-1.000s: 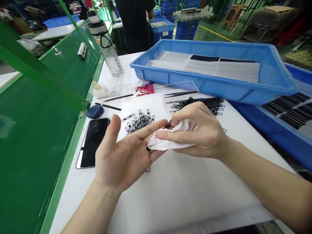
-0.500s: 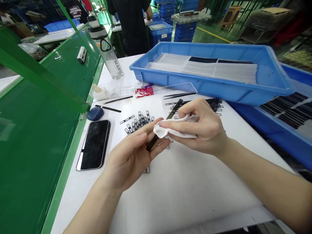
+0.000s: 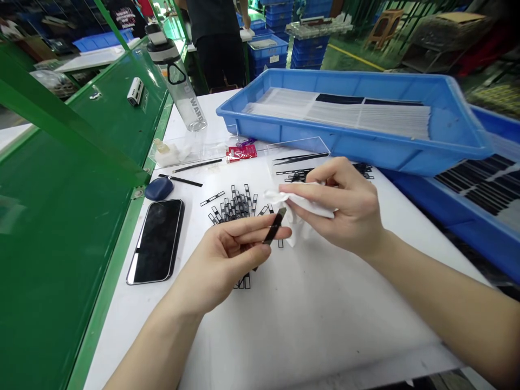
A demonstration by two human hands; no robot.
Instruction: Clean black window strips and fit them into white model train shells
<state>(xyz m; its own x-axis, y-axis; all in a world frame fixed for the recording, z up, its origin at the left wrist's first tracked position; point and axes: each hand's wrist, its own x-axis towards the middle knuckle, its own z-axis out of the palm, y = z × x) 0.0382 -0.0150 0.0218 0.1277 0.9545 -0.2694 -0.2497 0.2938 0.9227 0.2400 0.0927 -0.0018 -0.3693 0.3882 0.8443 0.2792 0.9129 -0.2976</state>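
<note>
My left hand (image 3: 227, 254) pinches a thin dark strip (image 3: 274, 227) between thumb and fingers, its tip pointing up and to the right. My right hand (image 3: 345, 208) is closed on a crumpled white cloth (image 3: 298, 208) that sits just beyond the strip's upper end. Both hands hover over the white table (image 3: 309, 319). A heap of small black frame-shaped parts (image 3: 233, 206) lies just behind my left hand. More of them (image 3: 298, 174) are behind my right hand.
A black phone (image 3: 156, 241) and a dark blue case (image 3: 158, 188) lie at the left by the green shelf (image 3: 60, 216). Behind are a water bottle (image 3: 179, 81), black tweezers (image 3: 298, 157), a red packet (image 3: 241, 153) and blue trays (image 3: 357, 116) of sheets. A person stands at the far table.
My left hand closed from an open palm into a pinch on the strip. The cloth in my right hand slid up along the strip and off its upper end.
</note>
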